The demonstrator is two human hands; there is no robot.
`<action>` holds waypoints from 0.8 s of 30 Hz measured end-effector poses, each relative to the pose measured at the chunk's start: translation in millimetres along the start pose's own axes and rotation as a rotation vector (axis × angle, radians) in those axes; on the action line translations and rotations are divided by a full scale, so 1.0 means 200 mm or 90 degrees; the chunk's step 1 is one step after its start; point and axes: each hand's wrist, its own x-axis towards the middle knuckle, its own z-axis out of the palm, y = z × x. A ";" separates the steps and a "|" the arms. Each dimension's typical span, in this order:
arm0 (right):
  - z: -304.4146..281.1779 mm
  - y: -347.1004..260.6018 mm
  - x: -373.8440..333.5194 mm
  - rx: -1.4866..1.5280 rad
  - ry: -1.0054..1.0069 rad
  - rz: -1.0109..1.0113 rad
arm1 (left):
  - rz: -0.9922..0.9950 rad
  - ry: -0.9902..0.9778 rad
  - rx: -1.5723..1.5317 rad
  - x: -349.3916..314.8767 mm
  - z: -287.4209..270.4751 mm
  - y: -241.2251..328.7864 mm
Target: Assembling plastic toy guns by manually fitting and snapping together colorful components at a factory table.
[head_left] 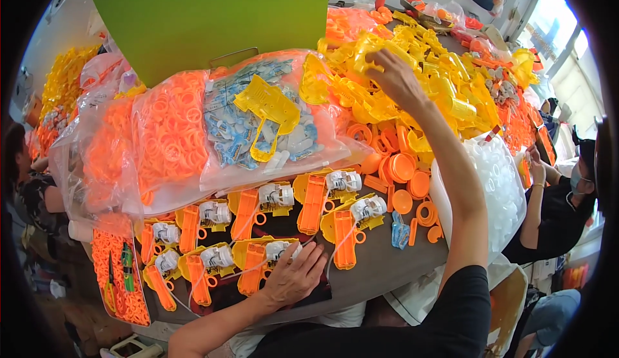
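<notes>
My right hand [394, 77] reaches out over a heap of yellow plastic parts [445, 68], its fingers closed on a yellow plastic shell [362, 49]. Nearer to me, my left hand [295, 277] lies with fingers stretched over one of several part-built units and touches its white mechanism [278, 249]. These units stand in two rows on the dark table, each a yellow shell half with an orange block [345, 238], a white mechanism and a thin wire. Another yellow shell [267, 109] rests on a clear bag of blue-and-white pieces [232, 126].
Bags of orange rings [171, 132] lie at the left. An orange-filled tray [138, 300] holds scissors [111, 287] and a green-handled tool [127, 268]. Orange caps [401, 168] and a bag of white parts [487, 180] are to the right. Co-workers sit at both sides.
</notes>
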 end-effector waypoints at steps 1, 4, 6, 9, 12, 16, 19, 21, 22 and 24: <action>-0.01 -0.02 -0.04 -0.056 0.009 -0.057 | -0.001 0.003 -0.004 0.00 0.01 0.00; -0.01 -0.08 -0.13 -0.130 0.046 -0.132 | 0.001 0.020 -0.008 0.00 0.02 0.00; 0.00 -0.09 -0.15 -0.145 0.076 -0.142 | -0.003 0.022 -0.007 0.00 0.02 0.00; -0.03 -0.10 -0.17 -0.094 0.018 -0.053 | 0.004 0.030 -0.006 0.00 0.02 0.00; 0.02 -0.03 -0.13 0.180 0.015 0.164 | 0.017 0.038 0.017 0.01 0.02 0.00; 0.01 -0.07 -0.08 0.474 0.082 0.288 | 0.016 0.032 0.026 0.01 0.03 -0.01; -0.17 0.01 -0.13 0.390 -0.200 0.366 | -0.004 0.039 0.004 0.01 0.02 0.01; -0.16 0.04 -0.23 0.347 -0.275 0.334 | 0.002 0.041 0.001 0.03 0.02 0.01; -0.14 -0.02 -0.25 0.213 -0.368 0.344 | 0.000 0.044 0.006 0.02 0.02 0.01; 0.00 -0.12 -0.35 -0.039 -0.344 0.286 | -0.001 0.040 0.005 0.01 0.02 0.00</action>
